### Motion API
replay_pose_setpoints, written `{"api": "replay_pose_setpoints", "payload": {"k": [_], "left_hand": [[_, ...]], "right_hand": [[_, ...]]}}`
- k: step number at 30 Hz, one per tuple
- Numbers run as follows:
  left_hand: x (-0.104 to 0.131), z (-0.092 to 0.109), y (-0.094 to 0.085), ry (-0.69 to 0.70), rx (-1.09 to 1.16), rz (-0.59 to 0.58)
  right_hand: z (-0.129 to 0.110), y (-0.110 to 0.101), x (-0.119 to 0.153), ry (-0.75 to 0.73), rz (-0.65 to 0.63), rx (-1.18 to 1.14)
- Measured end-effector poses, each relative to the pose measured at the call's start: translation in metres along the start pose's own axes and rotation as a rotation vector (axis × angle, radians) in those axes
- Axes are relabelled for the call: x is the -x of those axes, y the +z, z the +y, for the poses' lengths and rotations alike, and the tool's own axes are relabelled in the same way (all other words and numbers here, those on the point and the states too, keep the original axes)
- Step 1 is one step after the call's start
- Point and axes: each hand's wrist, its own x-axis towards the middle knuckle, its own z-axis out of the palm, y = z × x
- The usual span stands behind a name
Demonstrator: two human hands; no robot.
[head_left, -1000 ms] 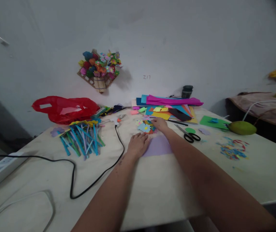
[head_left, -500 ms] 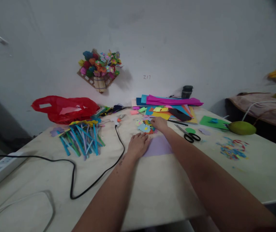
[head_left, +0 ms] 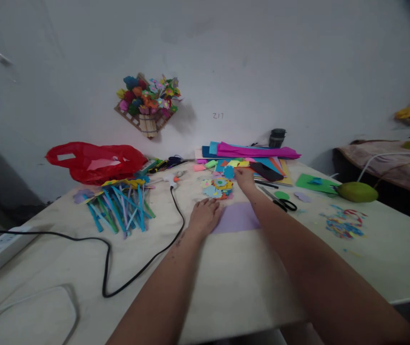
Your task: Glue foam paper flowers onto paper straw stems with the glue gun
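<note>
Between finger and thumb of my right hand (head_left: pixel 244 180) is a blue scalloped paper flower (head_left: pixel 228 172), held just above and right of a pile of colourful paper flowers (head_left: pixel 217 188). My left hand (head_left: pixel 205 217) lies flat with its fingers stretched out, just in front of that pile. It touches the left edge of a purple sheet of paper (head_left: pixel 239 218) on the table. To the right of my right forearm, black-handled scissors (head_left: pixel 287 204) lie partly hidden by the arm, near a green paper circle (head_left: pixel 282 195).
At left are a bundle of paper-wrapped sticks (head_left: pixel 120 208), a red plastic bag (head_left: pixel 97 163) and a white glue gun (head_left: pixel 171 180) with its black cord (head_left: pixel 133 282). Coloured sheets (head_left: pixel 255 150) are stacked behind. Paper scraps (head_left: pixel 343 224) and a green mango-like fruit (head_left: pixel 358 191) lie right.
My right hand has moved up and right from the flower pile, and a blue paper flower now shows in its fingers. My left hand has stayed in place.
</note>
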Motion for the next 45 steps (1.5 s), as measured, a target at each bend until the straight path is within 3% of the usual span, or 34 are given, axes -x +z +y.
{"api": "replay_pose_setpoints", "payload": {"k": [8, 12, 14, 18, 20, 23, 31, 45], "left_hand": [[0.000, 0.002, -0.005, 0.005, 0.099, 0.088], [0.001, 0.000, -0.008, -0.180, 0.232, 0.201], [-0.001, -0.004, -0.008, -0.298, 0.388, 0.318], [-0.009, -0.015, -0.007, -0.527, 0.895, 0.576], [-0.011, -0.018, -0.007, -0.598, 1.108, 0.587], [-0.010, -0.019, -0.008, -0.605, 1.235, 0.521], [-0.009, -0.019, -0.005, -0.612, 1.195, 0.550], [-0.007, -0.017, -0.007, -0.573, 1.257, 0.441]], "right_hand": [[-0.013, 0.009, 0.011, 0.154, -0.144, -0.483], [-0.022, 0.008, 0.019, 0.170, -0.264, -0.639], [-0.025, 0.006, 0.023, 0.130, -0.387, -0.677], [-0.030, 0.003, 0.033, -0.017, -0.769, -0.666], [-0.035, 0.002, 0.039, -0.068, -0.927, -0.621], [-0.043, 0.001, 0.046, -0.078, -1.037, -0.540], [-0.047, 0.010, 0.051, -0.039, -1.068, -0.467], [-0.052, 0.007, 0.060, -0.065, -0.830, -0.403]]}}
